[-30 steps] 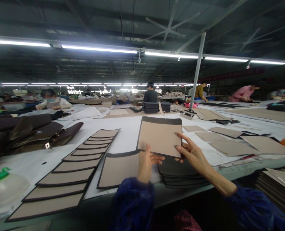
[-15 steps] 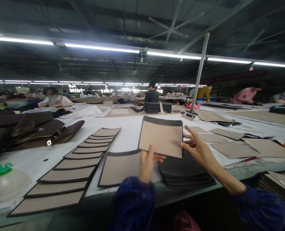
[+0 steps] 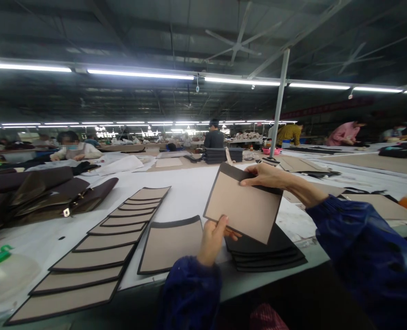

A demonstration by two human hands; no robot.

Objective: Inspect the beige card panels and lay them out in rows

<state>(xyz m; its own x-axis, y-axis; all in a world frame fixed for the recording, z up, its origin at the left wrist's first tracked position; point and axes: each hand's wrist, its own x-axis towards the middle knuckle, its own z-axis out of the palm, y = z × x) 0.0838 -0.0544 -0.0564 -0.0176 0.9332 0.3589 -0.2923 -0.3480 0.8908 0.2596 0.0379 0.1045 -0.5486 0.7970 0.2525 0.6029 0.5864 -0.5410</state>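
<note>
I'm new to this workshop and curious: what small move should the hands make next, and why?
Perhaps turn the beige panel level: it slants down to the right, with the left hand pinching its lower edge and the right hand its dark top.

A dark ceiling (image 3: 127,36) crossed by beams spans a wide, deep hall. Bright tube lights (image 3: 139,74) run in a line across the width, and a thinner row of distant lamps (image 3: 65,123) glows low at the back, above bright patches (image 3: 150,131) that may be windows. A large ceiling fan (image 3: 236,46) hangs overhead, with a dimmer second fan (image 3: 353,58) to its right. A pale metal pole (image 3: 281,101) rises at a slight tilt, and a dull red banner (image 3: 330,107) stretches behind it. Nearest stands a white-topped worktable (image 3: 186,188), with a brown surface (image 3: 371,161) farther right
</note>
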